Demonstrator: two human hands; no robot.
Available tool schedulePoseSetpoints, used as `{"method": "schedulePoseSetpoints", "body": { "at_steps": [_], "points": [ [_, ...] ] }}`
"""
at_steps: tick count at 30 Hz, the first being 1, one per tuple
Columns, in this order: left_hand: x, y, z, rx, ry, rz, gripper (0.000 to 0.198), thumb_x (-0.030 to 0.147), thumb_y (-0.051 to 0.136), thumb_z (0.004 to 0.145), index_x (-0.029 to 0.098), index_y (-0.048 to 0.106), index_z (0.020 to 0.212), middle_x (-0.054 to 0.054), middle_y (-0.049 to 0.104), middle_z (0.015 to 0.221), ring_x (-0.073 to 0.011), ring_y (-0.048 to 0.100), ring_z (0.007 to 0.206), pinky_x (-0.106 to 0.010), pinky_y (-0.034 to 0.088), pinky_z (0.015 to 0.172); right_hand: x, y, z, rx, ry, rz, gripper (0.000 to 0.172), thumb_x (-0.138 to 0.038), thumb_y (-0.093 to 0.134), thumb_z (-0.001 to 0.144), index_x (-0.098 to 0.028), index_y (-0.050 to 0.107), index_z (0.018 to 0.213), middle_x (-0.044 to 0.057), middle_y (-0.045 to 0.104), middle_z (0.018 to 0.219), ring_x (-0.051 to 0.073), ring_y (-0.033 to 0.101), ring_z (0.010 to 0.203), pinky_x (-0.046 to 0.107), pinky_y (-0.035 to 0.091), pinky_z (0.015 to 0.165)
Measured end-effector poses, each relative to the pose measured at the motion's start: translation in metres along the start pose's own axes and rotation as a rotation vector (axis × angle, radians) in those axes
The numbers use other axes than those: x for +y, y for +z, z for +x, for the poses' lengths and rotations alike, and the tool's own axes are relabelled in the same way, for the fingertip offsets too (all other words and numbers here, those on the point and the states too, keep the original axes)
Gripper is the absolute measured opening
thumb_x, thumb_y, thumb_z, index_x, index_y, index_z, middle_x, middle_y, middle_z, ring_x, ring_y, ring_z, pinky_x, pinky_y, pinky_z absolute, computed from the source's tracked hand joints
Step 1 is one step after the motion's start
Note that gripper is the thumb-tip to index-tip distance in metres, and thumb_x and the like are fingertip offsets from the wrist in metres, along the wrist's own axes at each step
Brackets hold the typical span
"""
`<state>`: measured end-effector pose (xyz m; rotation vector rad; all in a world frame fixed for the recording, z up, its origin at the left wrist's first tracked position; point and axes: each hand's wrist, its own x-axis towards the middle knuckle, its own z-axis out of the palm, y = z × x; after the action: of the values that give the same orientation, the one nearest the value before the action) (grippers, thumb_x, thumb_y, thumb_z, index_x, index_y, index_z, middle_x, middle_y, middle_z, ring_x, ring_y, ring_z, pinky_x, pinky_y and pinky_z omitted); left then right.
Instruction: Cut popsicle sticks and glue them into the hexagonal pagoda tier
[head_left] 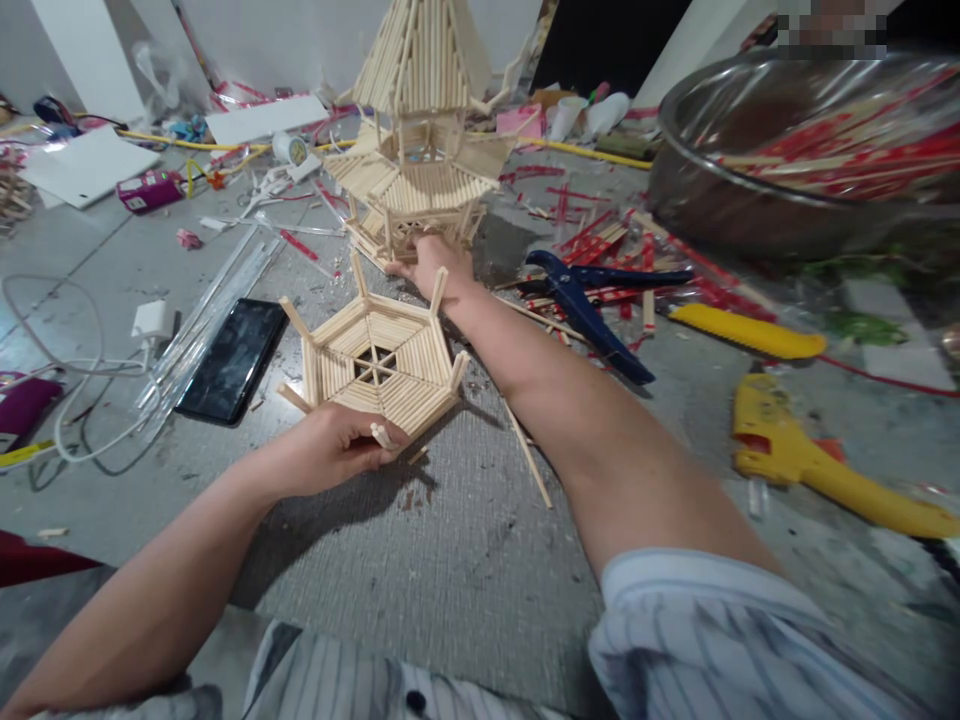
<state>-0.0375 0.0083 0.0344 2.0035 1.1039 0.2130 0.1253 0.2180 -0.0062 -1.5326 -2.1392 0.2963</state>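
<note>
My left hand [334, 448] is closed on the near corner of a six-sided wooden stick frame [420, 370], beside a short upright post. Several such posts stand at its corners, and spokes cross the hole in its middle. Behind it rises a tiered pagoda-like tower [431, 190] of the same pale sticks, with a pointed roof. My right hand [435, 265] reaches to the tower's lower front edge, thumb and fingers at its base; part of the fingers is hidden against the sticks.
Blue cutters [574, 300], a yellow-handled blade [750, 332] and a yellow glue gun [787, 440] lie right. A metal basin [675, 180] holds red-wrapped sticks. On the left are a black phone [234, 360], white cables and clear glue sticks [225, 290]. Wrappers litter the back.
</note>
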Motion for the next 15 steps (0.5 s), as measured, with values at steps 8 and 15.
{"method": "schedulePoseSetpoints", "body": {
  "at_steps": [8,15],
  "points": [
    [0.000,0.000,0.000,-0.046,0.016,-0.042,0.021,0.024,0.047,0.085,0.017,0.065,0.094,-0.004,0.068,0.082,-0.0106,0.058,0.071,-0.022,0.045,0.067,0.001,-0.005,-0.003,-0.044,-0.035,-0.039,0.047,-0.051,0.056,0.080,-0.015,0.061,0.110,0.015,0.064,0.105,0.031,0.058,0.104,0.047,0.043,0.088],
    [0.001,-0.002,0.001,-0.028,0.064,0.007,0.021,0.022,0.048,0.083,0.016,0.065,0.094,-0.003,0.067,0.078,-0.0099,0.056,0.067,-0.022,0.044,0.066,0.009,-0.012,-0.009,-0.058,-0.139,-0.060,0.035,-0.023,0.055,0.079,-0.015,0.061,0.113,0.011,0.065,0.108,0.029,0.058,0.107,0.042,0.043,0.092]
  ]
}}
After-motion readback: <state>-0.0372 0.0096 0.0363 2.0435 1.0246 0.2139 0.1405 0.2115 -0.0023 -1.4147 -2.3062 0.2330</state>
